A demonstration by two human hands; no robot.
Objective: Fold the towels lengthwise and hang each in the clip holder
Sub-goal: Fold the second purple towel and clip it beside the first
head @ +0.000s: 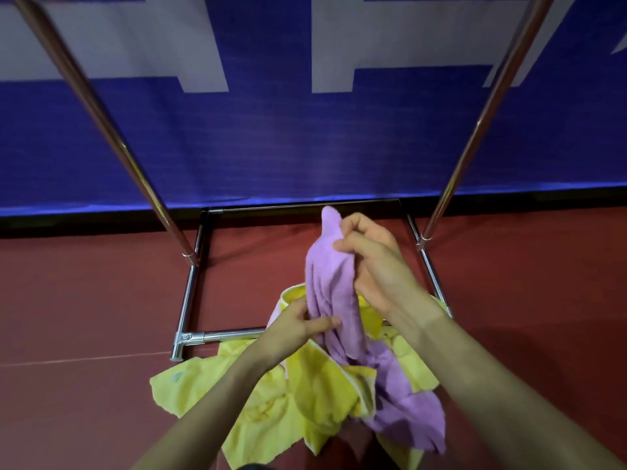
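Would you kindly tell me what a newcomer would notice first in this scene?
The purple towel stands out at centre: the right hand pinches its top, the left hand grips it lower. Beneath lies a heap of yellow towels on the red floor, by the chrome rack's base.

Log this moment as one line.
left hand grips purple towel | right hand grips its top | yellow towels beneath | bunched, not hung

Bare forearms (pixel 220 395) — left hand (pixel 293 322), right hand (pixel 380 269) equally bare.
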